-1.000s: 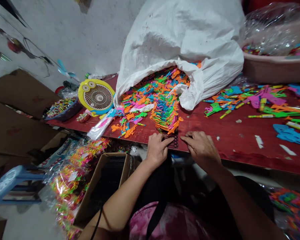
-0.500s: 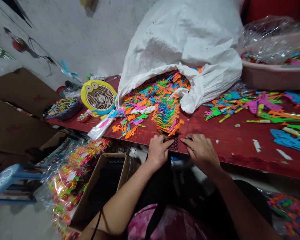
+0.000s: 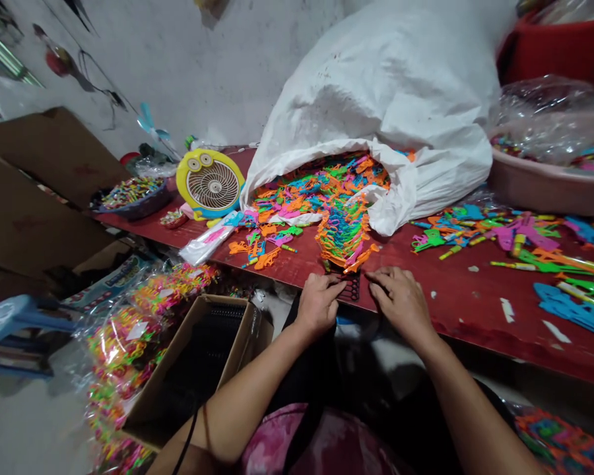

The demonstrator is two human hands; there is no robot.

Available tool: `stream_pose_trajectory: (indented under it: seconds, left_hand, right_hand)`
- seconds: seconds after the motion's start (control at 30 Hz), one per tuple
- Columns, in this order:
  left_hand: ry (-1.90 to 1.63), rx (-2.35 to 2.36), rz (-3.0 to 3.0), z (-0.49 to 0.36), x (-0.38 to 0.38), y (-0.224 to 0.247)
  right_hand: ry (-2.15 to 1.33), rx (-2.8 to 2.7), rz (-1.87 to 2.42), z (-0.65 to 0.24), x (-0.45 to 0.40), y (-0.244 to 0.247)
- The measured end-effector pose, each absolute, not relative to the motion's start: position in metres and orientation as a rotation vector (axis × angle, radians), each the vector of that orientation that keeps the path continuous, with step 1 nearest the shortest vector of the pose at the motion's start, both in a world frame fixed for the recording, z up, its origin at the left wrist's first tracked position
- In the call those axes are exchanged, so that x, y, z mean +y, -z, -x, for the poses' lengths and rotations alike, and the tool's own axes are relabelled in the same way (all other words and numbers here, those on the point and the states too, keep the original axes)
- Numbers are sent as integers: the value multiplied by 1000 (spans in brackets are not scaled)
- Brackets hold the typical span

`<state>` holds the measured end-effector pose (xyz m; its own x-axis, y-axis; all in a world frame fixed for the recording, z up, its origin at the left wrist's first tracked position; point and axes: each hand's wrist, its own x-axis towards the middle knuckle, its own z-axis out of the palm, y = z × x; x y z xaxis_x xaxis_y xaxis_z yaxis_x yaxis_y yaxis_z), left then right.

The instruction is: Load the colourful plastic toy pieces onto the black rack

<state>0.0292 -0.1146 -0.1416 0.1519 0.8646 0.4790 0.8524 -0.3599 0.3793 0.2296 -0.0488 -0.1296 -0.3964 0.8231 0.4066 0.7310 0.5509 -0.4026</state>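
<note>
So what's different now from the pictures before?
Mostly the view turned: the fan and white bag sit farther right in the picture. I see nothing picked up or let go. The left hand stays at the black grid, the right hand beside it, toys bunched together.

- I've got mottled pink-and-maroon cloth [image 3: 270,441] at the waist!
- Across it, a black strap [image 3: 304,429].
- Dark legwear [image 3: 309,373], I see.
- Left hand [image 3: 317,303], right hand [image 3: 400,305]: both bare, forearms [image 3: 257,386] too.
- Thin black cord [image 3: 190,434] by the left forearm!
</note>
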Motion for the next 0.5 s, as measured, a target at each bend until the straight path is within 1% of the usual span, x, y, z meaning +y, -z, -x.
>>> stream_pose_trajectory:
  seconds: [0.23, 0.33, 0.43, 0.5]
  left_hand:
    - [-1252, 1643, -2315, -26, -124, 146]
    - [-1349, 1839, -2090, -21, -121, 138]
    - [-1233, 2071, -1933, -13, -111, 129]
    - [-1086, 2103, -1939, -9, -104, 126]
  right_hand:
    - [-207, -2149, 1240, -212, -32, 132]
    - [-153, -2121, 1243, -209, -37, 132]
    - [-32, -2123, 1319, -206, -55, 129]
    - [40, -2157, 1366, -204, -70, 129]
